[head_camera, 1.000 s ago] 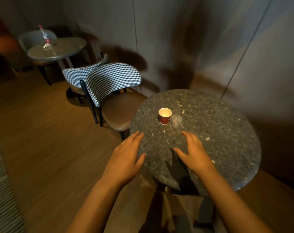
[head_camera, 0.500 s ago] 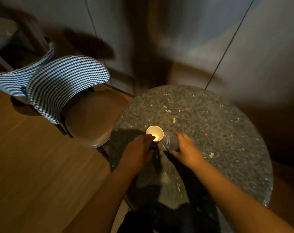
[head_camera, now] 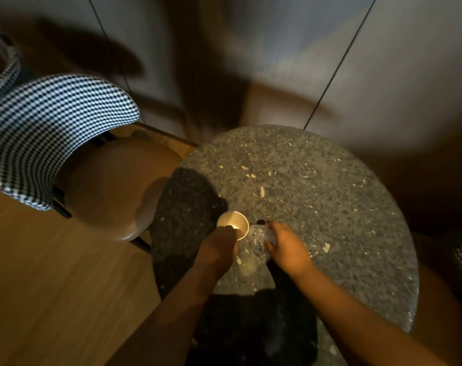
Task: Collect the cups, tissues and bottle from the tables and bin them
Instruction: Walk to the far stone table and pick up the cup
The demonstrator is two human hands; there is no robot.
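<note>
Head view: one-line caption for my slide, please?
Left hand grips the paper cup, right hand grips the clear plastic cup, on a round speckled table.

Clear cup (head_camera: pixel 255 243) half behind right hand (head_camera: pixel 288 250)

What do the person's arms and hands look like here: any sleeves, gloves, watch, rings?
Both are bare. The left hand and right hand show no gloves or rings. The left forearm and right forearm carry no sleeve as far as the frame's lower edge, and no watch or band shows at either wrist. The light is dim and the left side is in shadow, so small marks cannot be told.
</note>
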